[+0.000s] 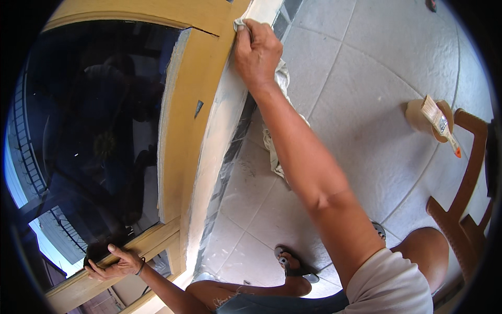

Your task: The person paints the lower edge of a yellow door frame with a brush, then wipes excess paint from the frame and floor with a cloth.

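Note:
My right hand is closed on a white cloth at the upper edge of a yellow wooden frame, beside a pale strip along its side. More white cloth shows behind my forearm, over the tiled floor. My left hand rests at the lower wooden rail below a dark glass pane, its fingers apart and thumb raised. The glass reflects railings and dark shapes.
On the grey tiles at the right stands a tan container with a paintbrush lying across its top. A brown chair is at the right edge. My knees and sandalled foot are below.

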Tool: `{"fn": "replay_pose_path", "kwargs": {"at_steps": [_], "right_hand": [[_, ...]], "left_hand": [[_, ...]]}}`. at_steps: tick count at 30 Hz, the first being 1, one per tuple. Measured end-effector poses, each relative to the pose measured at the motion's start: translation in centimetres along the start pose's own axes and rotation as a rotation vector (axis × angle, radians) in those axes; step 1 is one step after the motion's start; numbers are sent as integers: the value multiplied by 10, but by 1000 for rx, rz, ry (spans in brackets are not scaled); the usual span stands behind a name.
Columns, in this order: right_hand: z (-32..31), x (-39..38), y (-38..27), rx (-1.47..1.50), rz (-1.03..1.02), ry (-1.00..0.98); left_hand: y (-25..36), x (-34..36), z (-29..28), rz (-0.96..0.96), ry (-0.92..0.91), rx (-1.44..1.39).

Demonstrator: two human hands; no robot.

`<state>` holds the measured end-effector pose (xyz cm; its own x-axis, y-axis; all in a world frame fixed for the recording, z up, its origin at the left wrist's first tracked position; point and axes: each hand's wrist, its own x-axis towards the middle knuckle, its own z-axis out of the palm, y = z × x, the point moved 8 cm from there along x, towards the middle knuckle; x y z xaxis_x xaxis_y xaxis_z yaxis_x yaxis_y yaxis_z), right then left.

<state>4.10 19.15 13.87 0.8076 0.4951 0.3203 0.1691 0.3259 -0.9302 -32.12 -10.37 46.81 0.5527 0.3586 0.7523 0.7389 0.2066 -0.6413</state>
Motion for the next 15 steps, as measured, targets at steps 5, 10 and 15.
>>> {"fn": "replay_pose_path", "kwargs": {"at_steps": [5, 10, 15], "right_hand": [[-3, -18, -5, 68, 99, -58], [0, 6, 8, -24, 36, -19], [-4, -14, -5, 27, 13, -71]], "left_hand": [[-2, 3, -1, 16, 8, 23], [6, 2, 1, 21, 0, 28], [-2, 4, -1, 45, -13, 50]]}}
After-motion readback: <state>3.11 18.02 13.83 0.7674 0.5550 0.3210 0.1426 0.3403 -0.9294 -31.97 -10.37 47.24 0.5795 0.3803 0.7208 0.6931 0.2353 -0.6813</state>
